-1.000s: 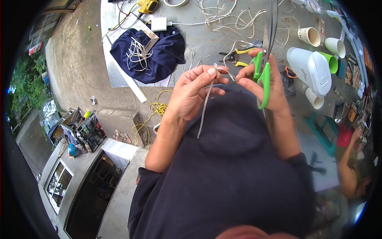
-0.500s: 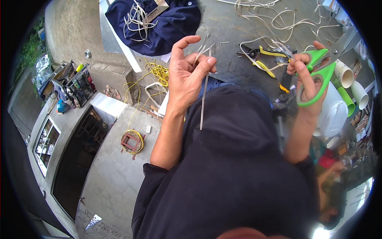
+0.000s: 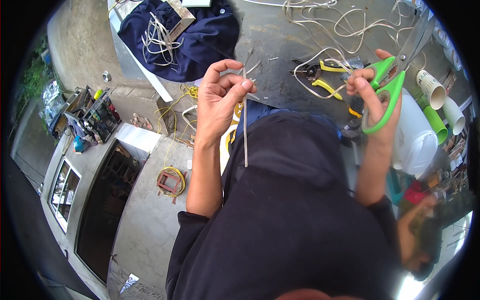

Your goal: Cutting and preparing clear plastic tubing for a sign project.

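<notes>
My left hand point(image 3: 216, 102) pinches a short length of pale wire point(image 3: 245, 137) between thumb and fingertips. One end hangs toward my lap, while thin split ends poke up above the fingers. In my right hand point(image 3: 372, 100) sits a large pair of scissors point(image 3: 396, 100) with green handles, the blades pointing up and away. The fingertips of that same hand also pinch a long white cable point(image 3: 344, 60), which loops back onto the grey worktop point(image 3: 270, 40). Yellow-handled wire strippers point(image 3: 327, 86) lie on the worktop between my hands, nearer the right one.
Dark blue cloth point(image 3: 210, 40) with a bundle of white wire point(image 3: 160, 42) lies at the far left. A yellow-and-black tool point(image 3: 355, 107), a white jug point(image 3: 417, 140) and plastic pipes point(image 3: 454, 119) stand to the right. Another person's arm point(image 3: 415, 217) shows at lower right.
The view has shifted slightly, moving the scene left and down. My left hand has turned a little, and its wire now hangs straighter. Both hands keep their hold.
</notes>
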A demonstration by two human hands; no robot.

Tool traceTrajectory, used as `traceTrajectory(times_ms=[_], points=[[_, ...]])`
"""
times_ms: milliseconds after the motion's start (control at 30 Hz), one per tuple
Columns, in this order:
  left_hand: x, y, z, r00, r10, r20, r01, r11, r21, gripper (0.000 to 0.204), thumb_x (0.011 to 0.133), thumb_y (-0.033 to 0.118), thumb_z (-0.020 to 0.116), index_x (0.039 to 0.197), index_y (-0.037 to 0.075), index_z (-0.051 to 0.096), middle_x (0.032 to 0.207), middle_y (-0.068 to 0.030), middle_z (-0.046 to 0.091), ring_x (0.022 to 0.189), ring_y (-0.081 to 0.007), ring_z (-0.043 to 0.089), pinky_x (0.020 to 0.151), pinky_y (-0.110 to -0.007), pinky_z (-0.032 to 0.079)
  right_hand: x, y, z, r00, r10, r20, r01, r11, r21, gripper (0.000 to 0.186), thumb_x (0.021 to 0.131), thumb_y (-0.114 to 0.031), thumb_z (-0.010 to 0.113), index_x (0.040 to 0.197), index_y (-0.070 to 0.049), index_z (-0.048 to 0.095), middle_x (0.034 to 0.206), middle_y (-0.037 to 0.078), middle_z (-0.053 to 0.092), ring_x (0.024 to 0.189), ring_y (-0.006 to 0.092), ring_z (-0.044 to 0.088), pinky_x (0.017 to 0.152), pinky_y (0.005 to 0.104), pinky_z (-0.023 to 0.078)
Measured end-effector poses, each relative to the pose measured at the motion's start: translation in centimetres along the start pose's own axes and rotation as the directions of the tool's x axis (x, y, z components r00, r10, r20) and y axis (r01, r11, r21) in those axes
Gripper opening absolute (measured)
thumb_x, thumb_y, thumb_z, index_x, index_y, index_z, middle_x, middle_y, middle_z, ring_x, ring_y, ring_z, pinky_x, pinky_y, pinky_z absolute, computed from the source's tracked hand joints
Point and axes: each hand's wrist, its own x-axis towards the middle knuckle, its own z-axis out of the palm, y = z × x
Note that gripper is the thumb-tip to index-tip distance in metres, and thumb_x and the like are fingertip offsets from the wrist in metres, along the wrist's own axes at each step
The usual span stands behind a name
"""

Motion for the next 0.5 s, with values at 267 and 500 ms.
traceTrajectory(times_ms=[267, 500], points=[[1.2, -0.5, -2.2, 0.983, -0.074, -0.168, 0.013, 0.939, -0.343, 0.019, 0.082, 0.002, 0.073, 0.1, -0.004, 0.067, 0.082, -0.0114, 0.07, 0.078, -0.0176, 0.067, 0.075, -0.027, 0.05, 0.3, 0.2, 0.2, 1.0, 0.018, -0.016, -0.017, 1.0, 0.018, 0.057, 0.084, 0.0, 0.066, 0.132, 0.008, 0.036, 0.081, 0.011, 0.065, 0.075, 0.0179, 0.063, 0.071, 0.0304, 0.052], [3.0, 0.7, -1.7, 0.97, 0.04, -0.241, -0.01, 0.992, 0.125, 0.019, 0.083, 0.009, 0.074, 0.098, 0.0, 0.069, 0.088, -0.01, 0.071, 0.083, -0.015, 0.064, 0.08, -0.027, 0.046, 0.8, 0.2, 0.1, 1.0, -0.001, -0.006, 0.001, 1.0, 0.002, 0.056, 0.085, -0.001, 0.066, 0.132, 0.007, 0.036, 0.081, 0.011, 0.065, 0.074, 0.0179, 0.063, 0.07, 0.03, 0.052]])
